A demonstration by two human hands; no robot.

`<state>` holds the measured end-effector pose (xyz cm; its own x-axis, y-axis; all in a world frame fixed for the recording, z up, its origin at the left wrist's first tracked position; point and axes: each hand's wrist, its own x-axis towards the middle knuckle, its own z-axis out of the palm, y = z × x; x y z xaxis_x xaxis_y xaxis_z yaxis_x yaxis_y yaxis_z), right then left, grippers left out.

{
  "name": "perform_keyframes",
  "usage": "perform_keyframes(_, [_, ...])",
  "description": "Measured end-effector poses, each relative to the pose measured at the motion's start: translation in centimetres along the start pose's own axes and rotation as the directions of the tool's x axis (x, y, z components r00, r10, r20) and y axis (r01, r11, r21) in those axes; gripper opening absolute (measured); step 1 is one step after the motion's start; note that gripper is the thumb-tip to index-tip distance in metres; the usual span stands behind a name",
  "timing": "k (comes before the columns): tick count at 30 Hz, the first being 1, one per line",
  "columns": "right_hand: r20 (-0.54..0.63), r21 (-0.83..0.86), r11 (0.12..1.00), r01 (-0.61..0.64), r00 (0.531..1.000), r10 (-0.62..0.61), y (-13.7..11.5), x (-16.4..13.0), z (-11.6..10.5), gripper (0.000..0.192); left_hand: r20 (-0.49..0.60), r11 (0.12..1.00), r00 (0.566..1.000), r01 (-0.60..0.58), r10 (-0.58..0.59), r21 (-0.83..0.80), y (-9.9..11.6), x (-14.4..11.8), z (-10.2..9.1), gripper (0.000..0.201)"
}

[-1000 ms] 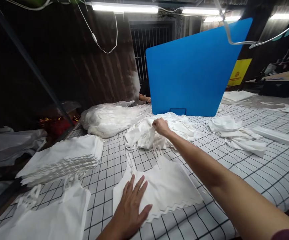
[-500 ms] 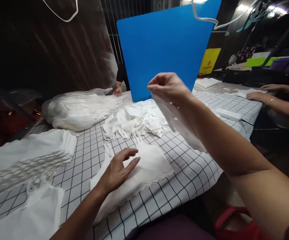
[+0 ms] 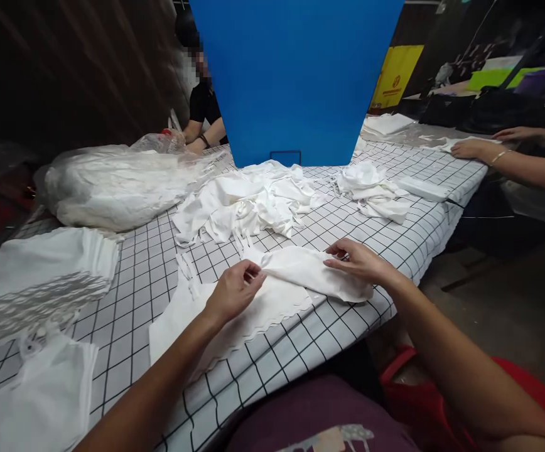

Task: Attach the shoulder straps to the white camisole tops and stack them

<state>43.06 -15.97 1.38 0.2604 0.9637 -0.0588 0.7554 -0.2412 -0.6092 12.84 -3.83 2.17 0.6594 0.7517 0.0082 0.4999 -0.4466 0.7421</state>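
white cloth piece (image 3: 317, 276), crumpled, lies at centre frame on top of a flat stack of white pieces (image 3: 216, 320) on the checked table (image 3: 376, 235). my left hand (image 3: 235, 292) pinches its left end, fingers curled closed on the fabric. my right hand (image 3: 360, 260) rests on its right part, fingers half bent, tips pressing the cloth. loose white pile (image 3: 248, 204) above centre; blue board (image 3: 296, 75) at top; another person's hands (image 3: 489, 143) at upper right.
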Motion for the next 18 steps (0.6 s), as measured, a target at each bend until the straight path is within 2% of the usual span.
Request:
perform_keyframes(2, [-0.038,-0.018,1.000,0.021,0.999,-0.022,0.6,-0.2,1.2,0.048,-0.014,0.970,0.985,-0.167,0.172,0.177,0.9,1.8,1.4,0.028])
perform_keyframes(4, [-0.064,-0.076,0.993,0.094,0.993,-0.099,0.1,0.1,2.1,0.055,0.039,0.884,0.946,-0.314,0.321,0.346,1.7,3.4,3.0,0.028])
perform_keyframes(6, [-0.045,-0.156,0.970,0.188,0.979,-0.197,-0.8,0.6,2.6,0.053,0.115,0.804,0.917,-0.391,0.381,0.448,2.4,4.5,4.2,0.014])
perform_keyframes(7, [-0.029,-0.186,0.954,0.233,0.970,-0.242,-1.3,0.8,2.7,0.045,0.145,0.779,0.905,-0.418,0.399,0.467,2.6,4.6,4.5,0.007])
perform_keyframes(9, [-0.019,-0.219,0.918,0.331,0.939,-0.343,-2.1,0.6,2.4,0.024,0.171,0.753,0.876,-0.476,0.451,0.454,2.9,4.2,4.3,0.008])
perform_keyframes(11, [-0.039,-0.198,0.875,0.442,0.888,-0.458,-2.6,-0.5,1.5,0.010,0.163,0.745,0.838,-0.540,0.522,0.391,2.8,2.9,3.5,0.007])
perform_keyframes(13, [-0.010,-0.113,0.851,0.512,0.856,-0.517,-2.9,-2.3,0.1,0.008,0.164,0.747,0.806,-0.589,0.569,0.307,2.4,1.1,2.6,0.008])
perform_keyframes(15, [0.113,0.002,0.852,0.523,0.846,-0.520,-3.2,-4.4,-1.1,0.009,0.195,0.751,0.786,-0.618,0.586,0.232,1.7,-0.5,1.9,0.012])
perform_keyframes(18, [0.259,0.101,0.855,0.509,0.816,-0.516,-3.8,-6.6,-1.4,0.013,0.216,0.766,0.784,-0.617,0.581,0.179,0.8,-1.7,1.7,0.014])
